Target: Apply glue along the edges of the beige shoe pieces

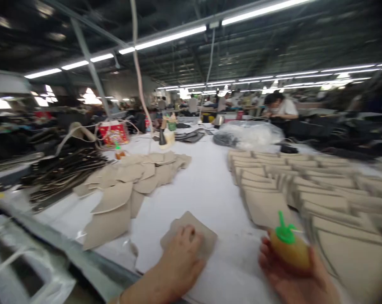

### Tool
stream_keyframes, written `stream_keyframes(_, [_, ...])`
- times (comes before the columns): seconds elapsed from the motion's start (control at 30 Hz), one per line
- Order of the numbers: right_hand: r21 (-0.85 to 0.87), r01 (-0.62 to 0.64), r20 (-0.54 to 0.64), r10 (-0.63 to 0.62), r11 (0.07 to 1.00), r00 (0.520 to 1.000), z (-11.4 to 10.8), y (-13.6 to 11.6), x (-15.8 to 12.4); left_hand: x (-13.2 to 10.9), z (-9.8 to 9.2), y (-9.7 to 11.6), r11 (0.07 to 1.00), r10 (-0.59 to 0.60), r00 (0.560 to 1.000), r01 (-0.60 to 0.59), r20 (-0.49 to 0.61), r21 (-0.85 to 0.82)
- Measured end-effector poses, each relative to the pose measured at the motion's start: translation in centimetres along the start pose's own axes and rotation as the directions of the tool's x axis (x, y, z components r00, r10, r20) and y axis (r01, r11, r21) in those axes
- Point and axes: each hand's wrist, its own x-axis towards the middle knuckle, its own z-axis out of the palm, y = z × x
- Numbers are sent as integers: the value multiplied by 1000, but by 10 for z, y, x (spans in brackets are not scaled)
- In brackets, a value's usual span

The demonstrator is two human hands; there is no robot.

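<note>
A beige cut panel lies on the white tabletop in front of me. My left hand is over it, fingers bent and pressed down on its surface, hiding part of the piece. On the right, my right hand is wrapped around a squeeze bottle of amber liquid, tilted, with a green spouted cap. Beside that hand, overlapping rows of similar beige panels cover the table's right side. More loose beige panels overlap at the left.
Dark stacked pieces lie at the far left, near a red box and a second green-capped bottle. Clear plastic wrapping sits at the back. A white cable hangs down. A person works beyond the table.
</note>
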Motion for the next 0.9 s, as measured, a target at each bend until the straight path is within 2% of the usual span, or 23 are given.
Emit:
stream_keyframes(0.07, [137, -42, -163, 65, 990, 984, 10, -6, -12, 4, 4, 4, 998, -61, 995, 58, 83, 31])
stream_keyframes(0.1, [195, -62, -179, 97, 979, 979, 18, -6, -14, 5, 2, 7, 996, -68, 991, 62, 113, 61])
stream_keyframes(0.13, [216, -32, -196, 76, 976, 978, 26, -5, -15, 6, 0, 10, 994, -76, 988, 66, 133, 84])
stream_keyframes(0.23, [220, 11, -182, 30, 976, 983, 39, -1, -16, 9, -9, 18, 990, -101, 983, 84, 156, 112])
stream_keyframes(0.43, [171, 61, -122, -41, 983, 992, 33, 1, -17, 15, -18, 18, 996, -61, 970, 44, 233, 80])
stream_keyframes(0.6, [147, 63, -75, -52, 987, 996, 34, 4, -16, 16, -17, 27, 978, -146, 953, 98, 265, 184])
stream_keyframes(0.77, [131, 66, -43, -61, 989, 997, 33, 5, -15, 17, -13, 29, 978, -113, 964, 65, 241, 200])
stream_keyframes(0.9, [129, 58, -42, -53, 990, 998, 31, 6, -16, 22, -13, 37, 966, -155, 955, 93, 251, 241])
